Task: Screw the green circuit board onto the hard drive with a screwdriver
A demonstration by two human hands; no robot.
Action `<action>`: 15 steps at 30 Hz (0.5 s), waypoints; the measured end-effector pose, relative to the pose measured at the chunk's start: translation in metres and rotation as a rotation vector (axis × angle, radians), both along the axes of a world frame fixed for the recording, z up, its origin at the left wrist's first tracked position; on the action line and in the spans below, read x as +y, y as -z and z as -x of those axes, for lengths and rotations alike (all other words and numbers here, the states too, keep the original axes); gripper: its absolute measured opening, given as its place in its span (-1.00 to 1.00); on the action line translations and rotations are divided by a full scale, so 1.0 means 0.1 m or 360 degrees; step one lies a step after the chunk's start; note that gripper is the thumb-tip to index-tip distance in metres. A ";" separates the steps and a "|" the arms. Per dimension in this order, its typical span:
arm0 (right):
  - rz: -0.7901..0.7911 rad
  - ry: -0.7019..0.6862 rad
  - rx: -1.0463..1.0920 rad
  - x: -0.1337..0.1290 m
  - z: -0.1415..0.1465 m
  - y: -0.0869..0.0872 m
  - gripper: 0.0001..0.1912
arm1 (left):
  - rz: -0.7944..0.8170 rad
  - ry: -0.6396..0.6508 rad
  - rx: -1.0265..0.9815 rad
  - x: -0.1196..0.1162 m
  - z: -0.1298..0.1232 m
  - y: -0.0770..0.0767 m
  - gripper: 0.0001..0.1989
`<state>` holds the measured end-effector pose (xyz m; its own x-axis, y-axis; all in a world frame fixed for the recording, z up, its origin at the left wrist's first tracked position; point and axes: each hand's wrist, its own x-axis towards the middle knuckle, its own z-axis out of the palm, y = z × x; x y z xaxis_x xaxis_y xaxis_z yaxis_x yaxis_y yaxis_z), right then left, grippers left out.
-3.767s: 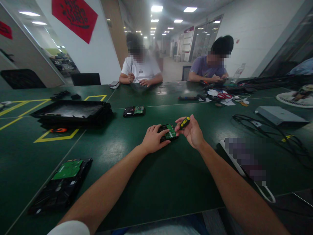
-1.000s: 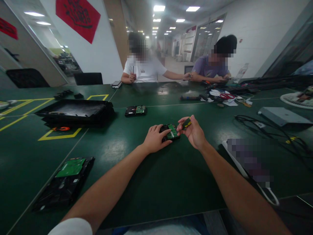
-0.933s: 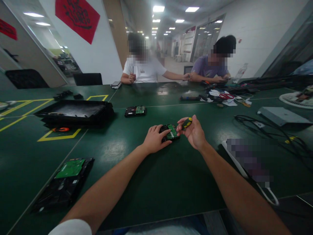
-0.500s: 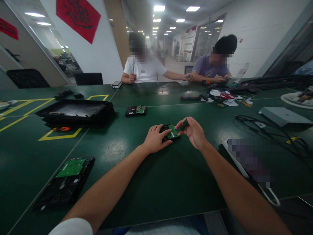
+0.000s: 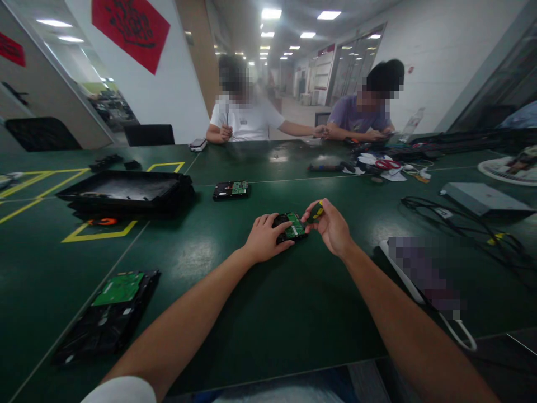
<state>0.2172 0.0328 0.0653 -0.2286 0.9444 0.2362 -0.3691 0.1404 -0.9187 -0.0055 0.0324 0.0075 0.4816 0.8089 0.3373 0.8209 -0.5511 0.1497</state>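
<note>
A hard drive (image 5: 296,228) with a green circuit board lies on the table in front of me. My left hand (image 5: 268,237) grips it from the left, fingers over the top and thumb along the near edge. In my right hand (image 5: 332,225) is a screwdriver (image 5: 318,211) with a dark green and yellow handle, pinched between thumb and fingers. The handle tilts above the drive's right end; the tip is too small to make out. Another hard drive (image 5: 231,190) lies farther back, and a larger-looking one (image 5: 109,313) sits near my left forearm.
Black trays (image 5: 126,187) are stacked at the left on the green table (image 5: 268,313). To the right lie a blurred-out device (image 5: 405,274), black cables (image 5: 453,215) and a grey metal box (image 5: 486,198). Two people (image 5: 247,115) sit across the table.
The screwdriver handle has turned in my right fingers, so its yellow stripes now show. My left hand stays on the hard drive. The whole view has shifted slightly.
</note>
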 end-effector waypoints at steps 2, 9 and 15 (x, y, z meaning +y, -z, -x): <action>-0.0036 0.0012 -0.0019 0.01 -0.01 0.02 -0.57 | 0.0001 -0.0001 -0.0002 0.00 0.00 0.00 -0.35; -0.0055 0.0004 0.0039 0.03 -0.04 0.03 -0.57 | 0.0006 0.0001 -0.0014 0.00 0.00 -0.01 -0.35; -0.0015 -0.0016 0.0023 0.01 -0.02 -0.01 -0.46 | 0.0034 -0.0002 -0.0019 0.00 0.00 -0.02 -0.35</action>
